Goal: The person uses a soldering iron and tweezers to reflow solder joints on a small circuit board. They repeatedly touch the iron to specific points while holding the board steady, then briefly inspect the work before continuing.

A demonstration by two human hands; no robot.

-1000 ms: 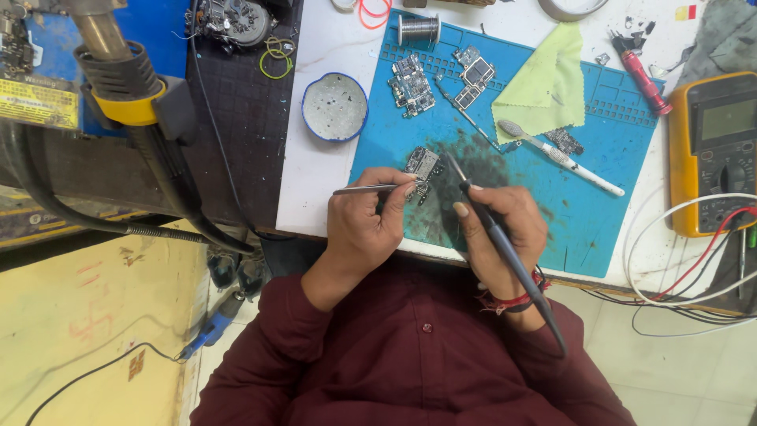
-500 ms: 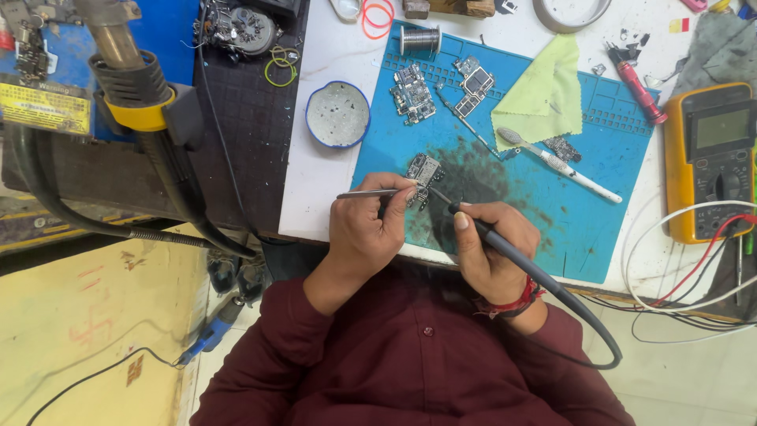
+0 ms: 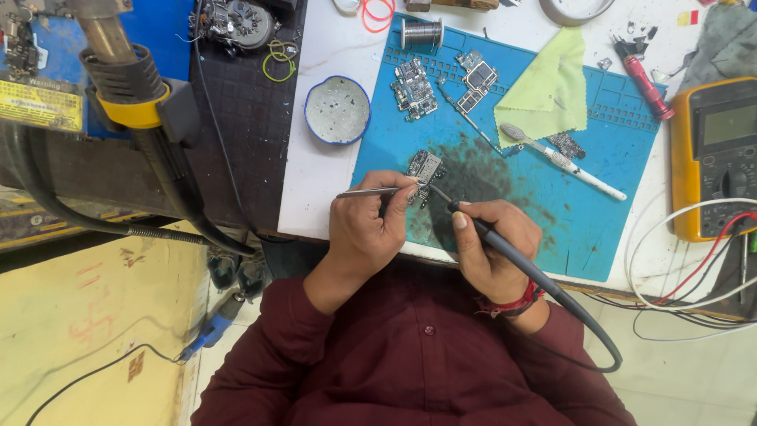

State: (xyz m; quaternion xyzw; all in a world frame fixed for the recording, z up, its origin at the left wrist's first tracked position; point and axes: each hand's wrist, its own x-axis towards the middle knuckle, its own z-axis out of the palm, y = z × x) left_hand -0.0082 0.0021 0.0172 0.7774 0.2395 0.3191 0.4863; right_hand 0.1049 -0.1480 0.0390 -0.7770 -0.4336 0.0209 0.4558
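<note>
A small circuit board lies on the stained blue work mat near its front left. My left hand grips metal tweezers whose tips rest against the board. My right hand holds a dark soldering iron like a pen, its thin tip touching the board's near edge. The iron's cable loops down past my right wrist.
Two more circuit boards and a solder spool lie at the mat's far side, beside a green cloth and a toothbrush. A round blue-rimmed tin sits left; a yellow multimeter right; a hot-air hose far left.
The soldering iron has swung down from an upright hold to a low slant, its tip now on the board. The tweezers stay at the board.
</note>
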